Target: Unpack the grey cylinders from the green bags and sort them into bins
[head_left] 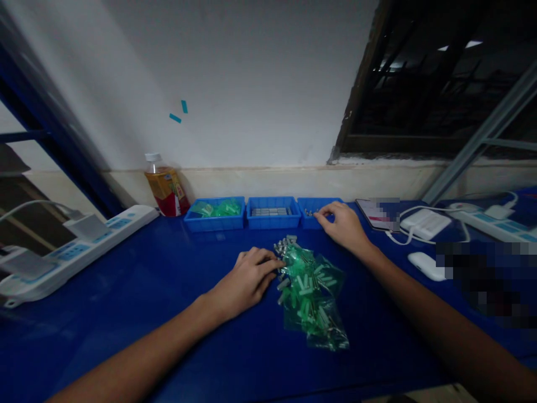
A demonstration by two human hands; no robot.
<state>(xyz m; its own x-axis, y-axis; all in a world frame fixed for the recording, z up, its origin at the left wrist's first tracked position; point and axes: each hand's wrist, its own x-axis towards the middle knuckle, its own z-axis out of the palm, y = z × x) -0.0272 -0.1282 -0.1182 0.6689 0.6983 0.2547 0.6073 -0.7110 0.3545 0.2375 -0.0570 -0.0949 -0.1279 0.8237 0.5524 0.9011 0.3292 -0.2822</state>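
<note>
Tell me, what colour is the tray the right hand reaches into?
The tray is bright blue; the head view shows it.

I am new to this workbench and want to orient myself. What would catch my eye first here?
A heap of green plastic bags lies at the centre of the blue table, and the left hand rests at its left edge. Behind it three blue trays stand in a row by the wall; the right hand reaches to the rightmost tray.

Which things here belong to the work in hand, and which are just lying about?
In use: left hand, right hand, green bags, loose metal parts, blue trays.
Lying about: drink bottle, power strip, white charger.
</note>
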